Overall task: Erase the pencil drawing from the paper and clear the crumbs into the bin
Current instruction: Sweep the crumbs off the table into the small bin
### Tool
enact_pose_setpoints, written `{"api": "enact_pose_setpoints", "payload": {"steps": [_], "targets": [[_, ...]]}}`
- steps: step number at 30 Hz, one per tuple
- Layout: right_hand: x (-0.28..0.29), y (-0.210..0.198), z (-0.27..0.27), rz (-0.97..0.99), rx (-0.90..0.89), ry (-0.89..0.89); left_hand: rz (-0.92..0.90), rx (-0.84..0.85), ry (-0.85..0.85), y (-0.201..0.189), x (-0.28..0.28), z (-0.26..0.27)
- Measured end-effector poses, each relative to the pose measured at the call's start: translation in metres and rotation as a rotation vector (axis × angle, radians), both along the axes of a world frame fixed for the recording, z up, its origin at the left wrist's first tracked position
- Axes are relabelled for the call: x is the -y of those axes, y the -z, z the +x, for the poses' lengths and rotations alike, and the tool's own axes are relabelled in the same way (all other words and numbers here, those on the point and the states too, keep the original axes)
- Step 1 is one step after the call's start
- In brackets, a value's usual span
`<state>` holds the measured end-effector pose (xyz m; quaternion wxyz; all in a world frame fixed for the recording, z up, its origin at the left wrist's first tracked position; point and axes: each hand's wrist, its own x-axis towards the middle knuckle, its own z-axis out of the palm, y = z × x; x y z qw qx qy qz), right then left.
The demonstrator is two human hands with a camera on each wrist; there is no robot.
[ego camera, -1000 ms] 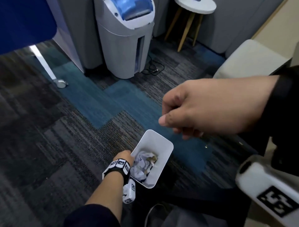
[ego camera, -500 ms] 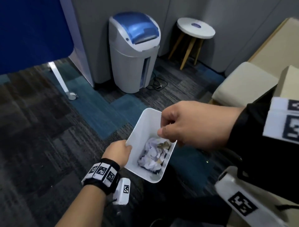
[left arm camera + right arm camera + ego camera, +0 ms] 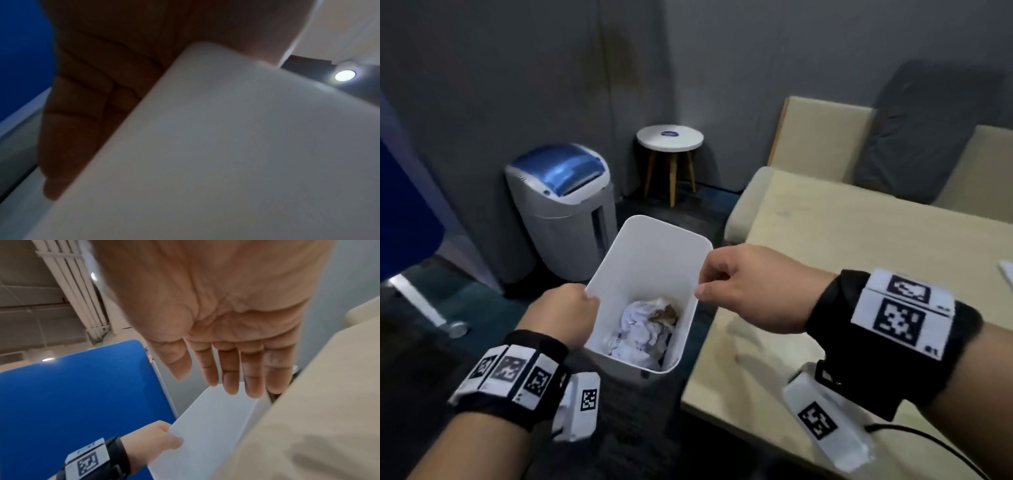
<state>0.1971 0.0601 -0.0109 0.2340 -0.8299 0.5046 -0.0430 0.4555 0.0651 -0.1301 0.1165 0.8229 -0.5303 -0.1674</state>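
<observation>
A small white bin point(image 3: 654, 246) hangs in the air beside the left edge of the light wooden table point(image 3: 859, 240), with crumpled white paper point(image 3: 643, 329) at its bottom. My left hand point(image 3: 587, 303) grips the bin's left rim, and in the left wrist view its curled fingers point(image 3: 78, 113) lie against the bin wall point(image 3: 226, 146). My right hand point(image 3: 703, 287) is at the bin's right rim. In the right wrist view this right hand point(image 3: 205, 378) has nearly straight fingers pointing down at the bin point(image 3: 216, 418), with nothing held. A white sheet edge point(image 3: 1008, 274) shows at the far right.
A grey floor bin with a blue lid point(image 3: 565, 205) stands against the wall, with a round white stool point(image 3: 670, 137) beside it. A blue panel point(image 3: 400, 205) is at the left. Beige bench cushions point(image 3: 825, 130) lie beyond the table. A black cable point(image 3: 928, 442) crosses the table's near corner.
My left hand has lifted the white bin from near the floor up beside the table edge. My right hand has moved to its right rim, and the view has risen.
</observation>
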Motion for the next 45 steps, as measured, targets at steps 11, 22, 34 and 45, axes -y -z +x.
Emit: {"api": "enact_pose_setpoints", "payload": {"steps": [11, 22, 34, 45], "targets": [[-0.048, 0.004, -0.175, 0.056, 0.000, 0.376, -0.011, -0.005, -0.009, 0.019, 0.063, -0.005], [-0.064, 0.018, -0.220, 0.080, 0.042, 0.461, -0.025, 0.074, -0.025, -0.006, 0.057, -0.025], [-0.050, 0.030, -0.239, 0.006, 0.139, 0.476, 0.011, 0.118, 0.004, -0.022, 0.035, -0.042], [-0.038, 0.015, -0.277, 0.087, 0.055, 0.582, 0.092, 0.174, -0.019, -0.033, 0.049, -0.060]]}}
